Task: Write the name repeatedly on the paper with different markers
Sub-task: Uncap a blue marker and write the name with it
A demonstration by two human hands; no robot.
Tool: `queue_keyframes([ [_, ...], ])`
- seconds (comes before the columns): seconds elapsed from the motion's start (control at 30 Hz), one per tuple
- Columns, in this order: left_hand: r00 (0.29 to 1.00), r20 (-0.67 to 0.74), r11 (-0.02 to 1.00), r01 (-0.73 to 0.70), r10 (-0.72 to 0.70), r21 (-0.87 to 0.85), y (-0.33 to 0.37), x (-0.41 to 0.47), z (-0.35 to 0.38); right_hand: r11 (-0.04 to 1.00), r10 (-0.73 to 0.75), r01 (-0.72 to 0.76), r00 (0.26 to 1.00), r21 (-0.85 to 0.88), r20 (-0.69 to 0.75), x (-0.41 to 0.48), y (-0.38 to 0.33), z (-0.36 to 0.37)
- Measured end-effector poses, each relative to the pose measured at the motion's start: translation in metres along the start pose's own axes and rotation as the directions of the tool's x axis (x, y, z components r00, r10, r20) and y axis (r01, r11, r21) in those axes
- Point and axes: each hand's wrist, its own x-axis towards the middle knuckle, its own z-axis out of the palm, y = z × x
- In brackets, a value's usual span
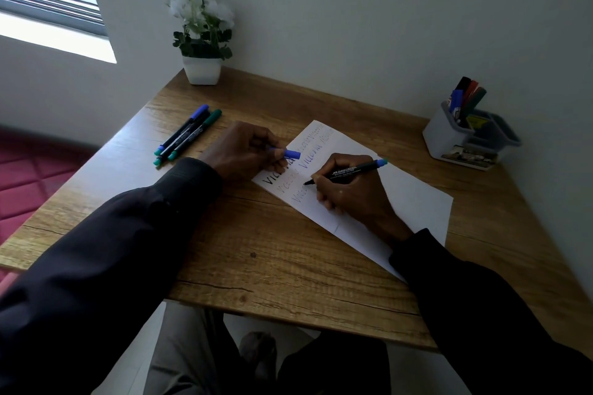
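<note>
A white sheet of paper [414, 199] lies tilted on the wooden table [263, 260], with several lines of a name written in black and blue. My right hand [349, 192] rests on the sheet and grips a black-barrelled marker [348, 171] with a blue end, its tip touching the paper at the third line. My left hand [244, 151] presses on the paper's left edge and pinches the marker's blue cap [290, 154]. Part of the writing is hidden under both hands.
Three capped markers [186, 135], one blue and two green, lie side by side at the table's left. A white and grey organiser [462, 138] with several markers stands at the back right. A white pot of flowers [202, 69] sits at the back edge by the wall.
</note>
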Motion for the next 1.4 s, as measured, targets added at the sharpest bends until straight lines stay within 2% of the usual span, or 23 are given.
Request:
queue_keyframes([
  [0.13, 1.000, 0.001, 1.000, 0.005, -0.005, 0.000, 0.0005, -0.0003, 0.0002, 0.999, -0.004, 0.004, 1.000, -0.039, -0.012, 0.0008, 0.0014, -0.0020],
  [0.27, 1.000, 0.004, 1.000, 0.000, 0.000, -0.002, 0.0005, -0.0005, 0.0001, 1.000, 0.001, -0.001, 1.000, 0.006, -0.009, -0.0003, 0.0012, -0.0009],
  [0.63, 1.000, -0.004, 1.000, 0.014, -0.014, -0.023, 0.0019, -0.0028, 0.0009, 0.997, 0.078, -0.079, 0.995, -0.015, -0.056, 0.0012, -0.0003, -0.0013],
  [0.8, 1.000, -0.003, 1.000, 0.017, -0.017, -0.016, 0.0014, -0.0021, 0.0000, 0.999, 0.045, -0.045, 0.999, -0.003, -0.028, 0.0013, 0.0024, 0.0003],
  [1.2, 1.000, -0.006, 1.000, 0.025, -0.026, -0.012, -0.0005, -0.0001, 0.0008, 0.990, 0.136, -0.138, 0.987, -0.016, -0.079, 0.0026, 0.0004, -0.0010],
  [1.4, 1.000, -0.008, 1.000, 0.017, -0.017, -0.001, -0.0003, -0.0005, 0.0012, 0.994, 0.111, -0.111, 0.992, 0.006, -0.063, 0.0028, 0.0015, -0.0010],
])
